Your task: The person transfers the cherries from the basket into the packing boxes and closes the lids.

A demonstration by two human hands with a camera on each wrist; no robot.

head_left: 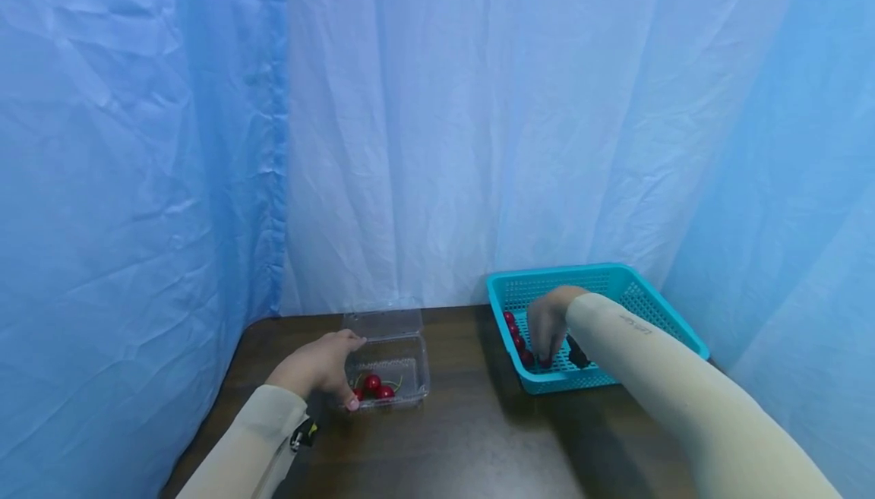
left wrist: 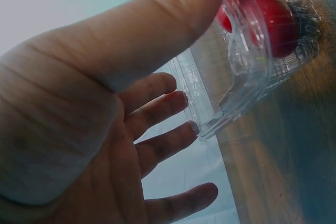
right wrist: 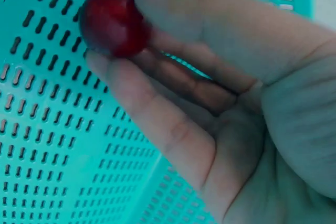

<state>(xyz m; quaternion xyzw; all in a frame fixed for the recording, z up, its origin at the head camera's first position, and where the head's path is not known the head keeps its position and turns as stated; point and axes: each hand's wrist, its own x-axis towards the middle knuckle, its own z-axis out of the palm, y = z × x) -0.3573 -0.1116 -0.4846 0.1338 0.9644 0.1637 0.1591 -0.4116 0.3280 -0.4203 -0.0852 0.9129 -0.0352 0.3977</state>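
Note:
A clear plastic clamshell box [head_left: 410, 391] stands on the table with its lid [head_left: 383, 323] folded back. A few red cherries [head_left: 372, 382], some with green stems, lie at its near side. My left hand [head_left: 326, 364] spans the box's left side, thumb by the near rim, the other fingers spread and fairly straight. Inside a turquoise basket [head_left: 509, 279], my right hand [head_left: 549, 321] reaches down among dark red cherries [head_left: 510, 318] along the left wall. In the right wrist view, thumb and fingers pinch a cherry [right wrist: 113, 22]; another lies partly hidden behind the thumb.
The dark wooden table [head_left: 465, 438] extends between the box and the basket. A pale blue curtain [head_left: 437, 142] hangs behind, with further curtains [head_left: 123, 218] at left and right. The basket's raised walls surround my right hand.

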